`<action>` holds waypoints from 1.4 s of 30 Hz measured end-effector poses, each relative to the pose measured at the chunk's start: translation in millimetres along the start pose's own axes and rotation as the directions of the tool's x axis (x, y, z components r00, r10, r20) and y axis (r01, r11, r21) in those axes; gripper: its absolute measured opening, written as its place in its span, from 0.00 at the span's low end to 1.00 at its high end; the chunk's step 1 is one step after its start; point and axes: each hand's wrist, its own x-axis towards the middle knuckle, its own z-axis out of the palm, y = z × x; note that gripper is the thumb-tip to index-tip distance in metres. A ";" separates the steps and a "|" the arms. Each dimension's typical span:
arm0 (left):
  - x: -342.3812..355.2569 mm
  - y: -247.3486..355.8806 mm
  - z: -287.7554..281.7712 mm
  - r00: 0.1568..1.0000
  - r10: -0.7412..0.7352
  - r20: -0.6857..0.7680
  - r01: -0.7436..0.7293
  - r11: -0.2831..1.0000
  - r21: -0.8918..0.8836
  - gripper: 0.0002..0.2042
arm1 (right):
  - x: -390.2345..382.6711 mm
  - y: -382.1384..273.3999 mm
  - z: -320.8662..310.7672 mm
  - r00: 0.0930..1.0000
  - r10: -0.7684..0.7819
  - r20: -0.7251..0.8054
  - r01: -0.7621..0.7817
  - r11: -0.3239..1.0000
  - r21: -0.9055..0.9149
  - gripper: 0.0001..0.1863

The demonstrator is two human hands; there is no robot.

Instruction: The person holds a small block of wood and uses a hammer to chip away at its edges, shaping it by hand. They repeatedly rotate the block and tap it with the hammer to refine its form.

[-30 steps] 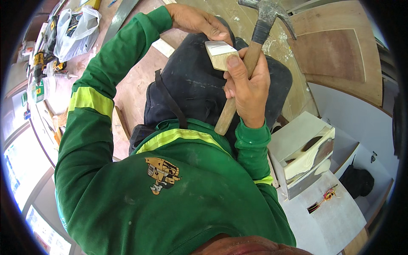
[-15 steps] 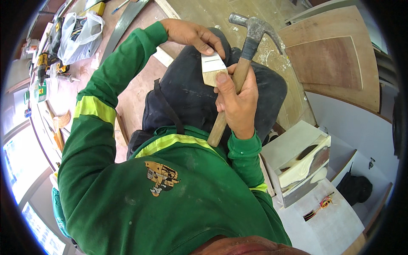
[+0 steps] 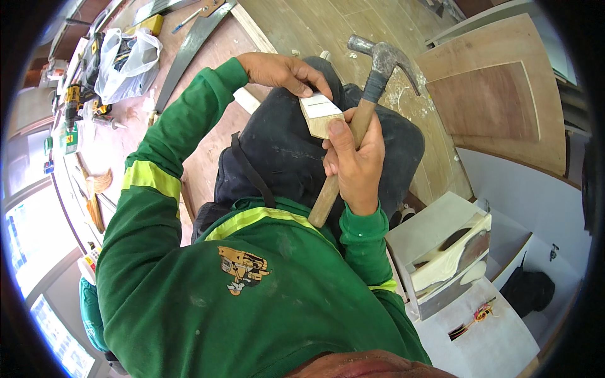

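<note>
Between my two hands, above my knees, is a small wooden block [image 3: 320, 116] with a white top face that bears a dark line or slot. My left hand [image 3: 287, 74] grips its far edge with thumb and fingers. My right hand [image 3: 358, 154] is wrapped round the wooden handle of a claw hammer [image 3: 324, 200], and its thumb presses on the near end of the block. The hammer's metal head points away from me, with dark tape wound below it. The undersides of the block and some fingertips are hidden.
On the wooden board at left lie a handsaw [image 3: 192, 53], a plastic bag [image 3: 128, 66] of items and a cordless drill [image 3: 72, 101]. Wooden panels [image 3: 491, 94] stand at right, near a white box [image 3: 435, 242] and a panel with wires poking out [image 3: 482, 312].
The block has tilted, so more of its wooden side shows. Hands, hammer and block sit slightly lower in view, as does most of the scene. Both grips stay the same.
</note>
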 end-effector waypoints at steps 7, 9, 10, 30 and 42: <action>0.1 -2.0 -1.0 1.000 -0.008 -0.019 0.009 1.000 0.030 0.18 | 3.3 2.2 -3.1 1.000 -0.007 0.013 0.007 1.000 0.004 0.22; -0.1 -2.7 -1.2 1.000 -0.007 -0.021 0.007 1.000 0.030 0.18 | 3.9 1.3 -2.5 1.000 -0.009 0.016 0.009 1.000 0.005 0.22; -0.1 -3.2 -1.2 1.000 -0.006 -0.021 0.007 1.000 0.026 0.18 | 4.1 1.2 -2.5 1.000 -0.009 0.017 0.009 1.000 0.003 0.21; 34.7 35.0 64.9 0.480 0.156 -0.864 -0.663 0.709 -0.240 0.28 | -6.8 -45.0 -45.0 0.913 -0.407 -0.015 0.268 0.629 -0.730 0.16; 18.3 55.2 83.7 0.138 0.184 -0.973 -0.522 0.848 0.086 0.22 | -50.5 -26.5 -20.1 0.797 -0.523 0.302 0.394 0.072 -0.916 0.13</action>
